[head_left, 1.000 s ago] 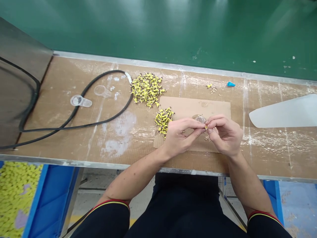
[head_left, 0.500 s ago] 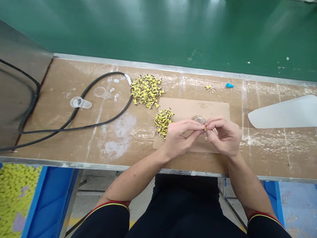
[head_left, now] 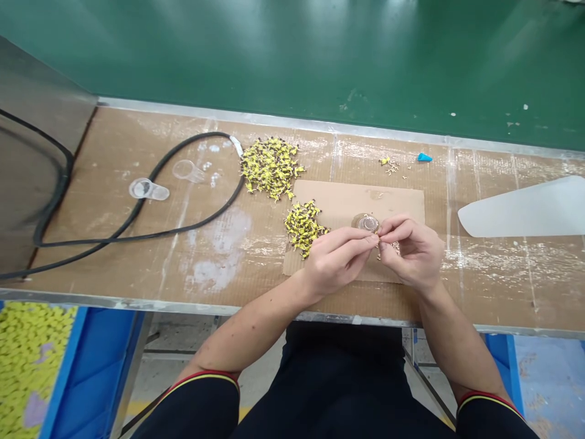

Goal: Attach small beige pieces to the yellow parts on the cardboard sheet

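Observation:
My left hand (head_left: 339,259) and my right hand (head_left: 414,251) meet fingertip to fingertip over a cardboard sheet (head_left: 329,190). My left thumb and fingers pinch a tiny yellow figure, which is almost wholly covered by them. The right thumb and forefinger are closed against the same spot; what they grip is hidden. Just beyond the fingertips sits a small round clear dish (head_left: 364,222). Little pale pieces (head_left: 395,246) lie partly under my right hand. Beside my left hand is a small heap of yellow figures (head_left: 303,227) with dark ends and pale limbs.
A larger heap of yellow figures (head_left: 270,167) lies farther back. A black cable (head_left: 183,229) loops around clear plastic scoops (head_left: 148,189) at left. At right are a blue cone-shaped cap (head_left: 424,157) and a white sheet (head_left: 525,208). A blue bin (head_left: 98,360) stands below the table edge.
My left fingers have closed further over the yellow figure, and the hand has tilted slightly. More of the round dish shows. My right hand has barely shifted.

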Demonstrator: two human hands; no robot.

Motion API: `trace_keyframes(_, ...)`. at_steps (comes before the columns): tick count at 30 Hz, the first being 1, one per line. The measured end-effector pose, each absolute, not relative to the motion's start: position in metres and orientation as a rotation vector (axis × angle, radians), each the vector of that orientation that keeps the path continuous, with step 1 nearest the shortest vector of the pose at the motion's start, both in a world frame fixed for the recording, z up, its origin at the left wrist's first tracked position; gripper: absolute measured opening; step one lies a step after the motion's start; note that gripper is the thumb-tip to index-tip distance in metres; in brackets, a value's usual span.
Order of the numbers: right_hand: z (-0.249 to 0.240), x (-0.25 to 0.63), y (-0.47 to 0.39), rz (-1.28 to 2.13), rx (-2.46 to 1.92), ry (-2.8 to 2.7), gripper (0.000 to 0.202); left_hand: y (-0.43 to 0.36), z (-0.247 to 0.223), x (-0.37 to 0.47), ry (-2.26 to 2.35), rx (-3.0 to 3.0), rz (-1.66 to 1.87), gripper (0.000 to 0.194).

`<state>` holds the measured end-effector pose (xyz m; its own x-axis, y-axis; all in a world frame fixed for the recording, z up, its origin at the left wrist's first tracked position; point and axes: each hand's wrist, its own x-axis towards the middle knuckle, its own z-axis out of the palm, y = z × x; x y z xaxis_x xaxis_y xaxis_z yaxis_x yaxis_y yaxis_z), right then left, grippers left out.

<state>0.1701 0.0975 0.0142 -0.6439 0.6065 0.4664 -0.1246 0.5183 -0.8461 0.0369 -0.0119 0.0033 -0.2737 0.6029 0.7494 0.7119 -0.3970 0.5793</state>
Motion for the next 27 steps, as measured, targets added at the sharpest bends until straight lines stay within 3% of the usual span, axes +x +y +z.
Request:
trace_keyframes(7,0.017,0.168,0.096,1.030,-0.400,-2.032,0.016,-0.012,0.005,0.036,-1.686,-1.828,-1.741,0.020)
trace_keyframes(16,0.020,0.172,0.099,1.171,-0.337,-2.021,0.013,-0.010,0.016,0.031,-1.803,-1.912,-1.976,0.011)
trace_keyframes(27,0.020,0.168,0.100,1.088,-0.416,-2.083,0.015,-0.011,0.012,0.028,-1.779,-1.917,-1.671,0.014)
